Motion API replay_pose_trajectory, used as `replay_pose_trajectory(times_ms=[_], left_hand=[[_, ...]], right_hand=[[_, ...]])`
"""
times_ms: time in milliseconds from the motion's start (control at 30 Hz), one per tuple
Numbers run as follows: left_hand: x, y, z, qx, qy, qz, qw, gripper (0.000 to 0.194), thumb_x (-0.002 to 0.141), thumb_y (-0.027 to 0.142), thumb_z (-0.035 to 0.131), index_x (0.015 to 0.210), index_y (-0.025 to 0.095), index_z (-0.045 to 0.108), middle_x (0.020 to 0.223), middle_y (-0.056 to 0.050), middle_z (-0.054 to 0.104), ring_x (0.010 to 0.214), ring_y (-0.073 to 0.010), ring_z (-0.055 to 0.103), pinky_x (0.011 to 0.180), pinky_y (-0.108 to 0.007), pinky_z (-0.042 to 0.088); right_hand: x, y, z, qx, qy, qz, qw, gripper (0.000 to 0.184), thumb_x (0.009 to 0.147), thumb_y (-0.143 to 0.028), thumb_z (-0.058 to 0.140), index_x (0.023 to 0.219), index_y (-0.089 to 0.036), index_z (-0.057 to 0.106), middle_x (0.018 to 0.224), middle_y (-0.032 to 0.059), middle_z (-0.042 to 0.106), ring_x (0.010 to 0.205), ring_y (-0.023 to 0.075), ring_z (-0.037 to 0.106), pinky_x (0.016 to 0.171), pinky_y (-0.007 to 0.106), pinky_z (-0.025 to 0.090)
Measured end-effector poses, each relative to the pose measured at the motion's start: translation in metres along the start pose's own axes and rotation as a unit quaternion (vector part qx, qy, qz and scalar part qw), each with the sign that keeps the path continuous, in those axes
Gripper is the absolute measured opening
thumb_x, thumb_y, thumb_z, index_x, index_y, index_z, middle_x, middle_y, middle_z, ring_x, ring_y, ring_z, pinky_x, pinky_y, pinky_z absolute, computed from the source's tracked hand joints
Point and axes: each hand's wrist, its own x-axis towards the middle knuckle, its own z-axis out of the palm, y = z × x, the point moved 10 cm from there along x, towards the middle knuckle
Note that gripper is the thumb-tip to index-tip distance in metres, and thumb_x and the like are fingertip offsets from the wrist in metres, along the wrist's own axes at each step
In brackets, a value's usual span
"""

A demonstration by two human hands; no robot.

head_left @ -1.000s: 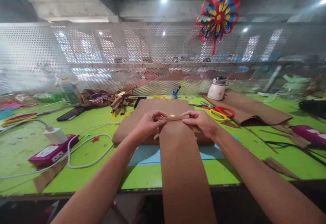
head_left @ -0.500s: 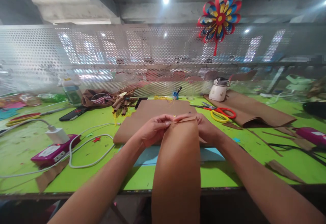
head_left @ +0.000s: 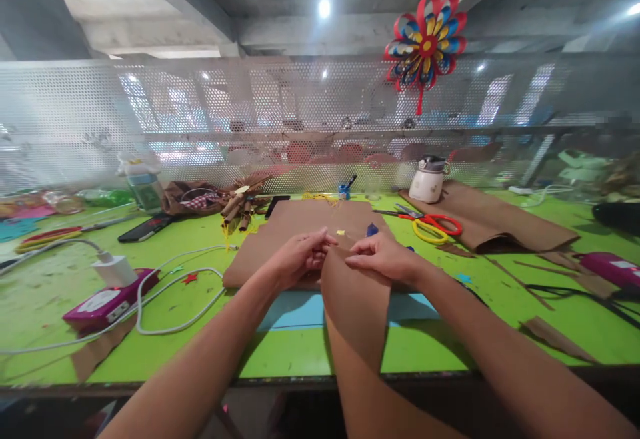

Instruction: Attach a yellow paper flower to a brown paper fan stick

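A long brown paper strip (head_left: 356,306) runs from the table's near edge up to my hands and bulges upward, curling into a roll. My left hand (head_left: 299,258) pinches its upper left edge, fingers closed on the paper. My right hand (head_left: 385,256) pinches the upper right edge the same way. Both hands hover over a larger brown sheet (head_left: 305,222) that lies on a blue sheet (head_left: 295,309) on the green table (head_left: 210,346).
Red-and-yellow scissors (head_left: 431,224) and a white pot (head_left: 427,178) sit back right beside more brown paper (head_left: 493,222). A magenta device (head_left: 107,298) with a white charger and cable lies left. Rolled brown tubes (head_left: 240,202), a phone (head_left: 145,228) and a mesh screen stand behind.
The strip's far end has been drawn back toward me and curled over, so the paper bulges up. Both hands came closer together and lower.
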Motion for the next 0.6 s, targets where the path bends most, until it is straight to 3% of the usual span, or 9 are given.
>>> replay_pose_trajectory(times_ms=[100, 233, 433, 600], left_hand=[[-0.002, -0.004, 0.002, 0.120, -0.005, -0.013, 0.993, 0.038, 0.074, 0.049, 0.059, 0.083, 0.012, 0.063, 0.055, 0.002, 0.051, 0.043, -0.0047, 0.042, 0.040, -0.016, 0.028], [-0.003, -0.007, 0.005, 0.257, -0.009, -0.018, 0.966, 0.032, 0.070, 0.043, 0.064, 0.065, 0.012, 0.059, 0.041, 0.006, 0.043, 0.034, -0.0038, 0.031, 0.036, -0.019, 0.018], [-0.001, -0.001, -0.018, 0.158, 0.078, -0.002, 0.984, 0.030, 0.067, 0.038, 0.068, 0.081, 0.012, 0.062, 0.055, 0.002, 0.053, 0.043, -0.0056, 0.042, 0.041, -0.019, 0.028], [-0.001, 0.011, -0.013, 0.142, 0.058, 0.057, 0.987, 0.031, 0.068, 0.034, 0.069, 0.088, 0.011, 0.064, 0.055, 0.002, 0.054, 0.047, -0.0066, 0.045, 0.044, -0.019, 0.033]], right_hand=[[0.003, -0.002, 0.004, -0.071, -0.004, -0.020, 0.997, 0.024, 0.072, -0.035, 0.060, 0.065, -0.013, 0.063, 0.055, -0.0031, 0.050, 0.051, 0.0077, 0.040, 0.047, 0.021, 0.027], [0.005, 0.005, 0.003, -0.033, 0.014, -0.004, 0.999, 0.021, 0.069, -0.032, 0.064, 0.070, -0.012, 0.065, 0.061, -0.0003, 0.057, 0.056, 0.0095, 0.047, 0.051, 0.022, 0.033], [0.002, 0.020, -0.027, 0.148, 0.112, 0.029, 0.982, 0.026, 0.060, -0.029, 0.073, 0.080, -0.013, 0.067, 0.069, 0.0020, 0.064, 0.061, 0.0116, 0.055, 0.058, 0.024, 0.040], [0.001, 0.016, -0.035, 0.206, 0.143, -0.004, 0.968, 0.024, 0.057, -0.026, 0.074, 0.076, -0.013, 0.068, 0.068, 0.0008, 0.064, 0.061, 0.0103, 0.054, 0.061, 0.024, 0.041]])
